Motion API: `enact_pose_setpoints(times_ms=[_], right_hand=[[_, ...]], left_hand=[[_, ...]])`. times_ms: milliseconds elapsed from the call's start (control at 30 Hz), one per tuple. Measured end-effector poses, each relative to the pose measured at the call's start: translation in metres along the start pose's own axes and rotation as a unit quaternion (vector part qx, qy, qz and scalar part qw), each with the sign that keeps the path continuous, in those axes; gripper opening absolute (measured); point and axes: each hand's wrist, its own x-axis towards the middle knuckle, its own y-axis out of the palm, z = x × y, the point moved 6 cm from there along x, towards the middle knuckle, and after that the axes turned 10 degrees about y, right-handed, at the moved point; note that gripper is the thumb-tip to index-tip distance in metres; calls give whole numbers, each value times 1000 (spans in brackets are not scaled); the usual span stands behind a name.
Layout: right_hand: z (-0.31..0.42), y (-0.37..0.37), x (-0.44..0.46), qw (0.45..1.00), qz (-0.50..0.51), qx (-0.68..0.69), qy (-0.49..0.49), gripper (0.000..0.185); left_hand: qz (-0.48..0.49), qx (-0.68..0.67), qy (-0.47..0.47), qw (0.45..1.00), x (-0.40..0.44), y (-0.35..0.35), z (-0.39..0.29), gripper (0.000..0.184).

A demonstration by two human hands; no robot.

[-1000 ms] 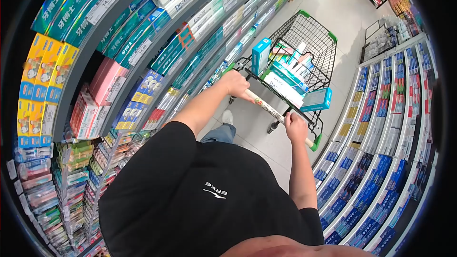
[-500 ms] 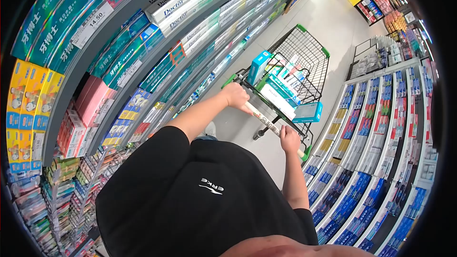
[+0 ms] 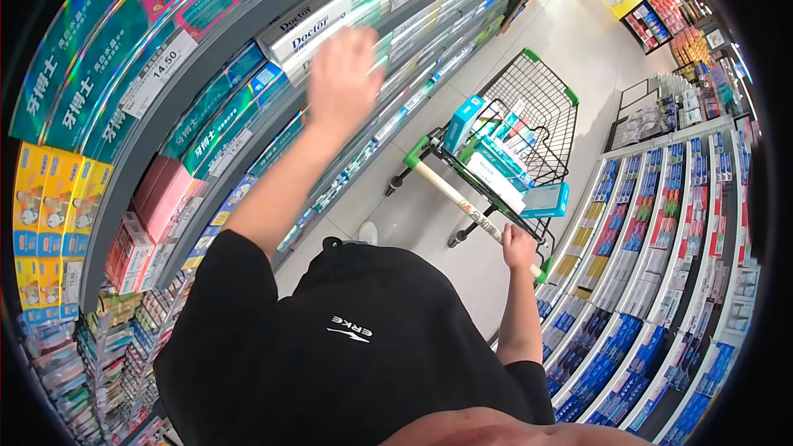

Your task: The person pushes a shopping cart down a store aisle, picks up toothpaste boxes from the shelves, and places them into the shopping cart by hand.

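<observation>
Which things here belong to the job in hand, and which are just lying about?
Job in hand:
left hand by shelved Doctor boxes, contact unclear
right hand on cart handle
boxes in the cart

Just around:
yellow boxes
pink boxes
blue packages, right shelves

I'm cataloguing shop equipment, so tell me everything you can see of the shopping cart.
The shopping cart has a black, metal-looking wire basket with green corner pieces and a pale handle with printed markings and green ends. It stands upright on the floor ahead of the person, far end pointing along the aisle. Two wheels show near the handle. The right hand grips the handle towards its right end. Boxes lie inside, with a blue-teal box at each side of the handle end.
</observation>
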Motion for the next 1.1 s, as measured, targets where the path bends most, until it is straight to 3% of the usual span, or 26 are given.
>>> enact_pose_setpoints(times_ms=[100,133,267,467,667,767,800,867,933,967,1000,1100], right_hand=[[-2,1,7,1000,-2,-2,5,49],[0,0,9,1000,-3,-10,8,49],[-2,3,17,1000,0,-3,16,49],[2,1,17,1000,-10,4,16,45],[7,-6,13,999,5,39,26,46],[10,-7,8,993,-62,101,3,29],[17,-15,4,984,-104,147,-12,35],[45,-51,-12,959,-203,181,-82,69],[64,-71,-32,961,-125,236,-74,88],[76,-89,-44,957,-164,214,-112,94],[81,-97,-52,961,-111,229,-107,97],[90,-121,-59,971,-102,172,-127,89]], left_hand=[[18,118,-52,991,25,-27,61,73],[120,112,-127,978,27,-25,77,73],[113,162,-84,977,6,-4,104,69],[71,183,-10,981,5,-14,90,62],[-22,26,36,999,-18,-23,49,61],[49,-135,61,988,-47,-2,2,62],[80,-183,67,978,-61,10,-19,63],[120,-305,84,941,-89,33,-64,64],[169,-363,113,909,-107,48,-109,62],[178,-370,117,904,-114,53,-124,62],[194,-402,146,883,-120,60,-141,61],[213,-464,204,835,-120,72,-179,59]])
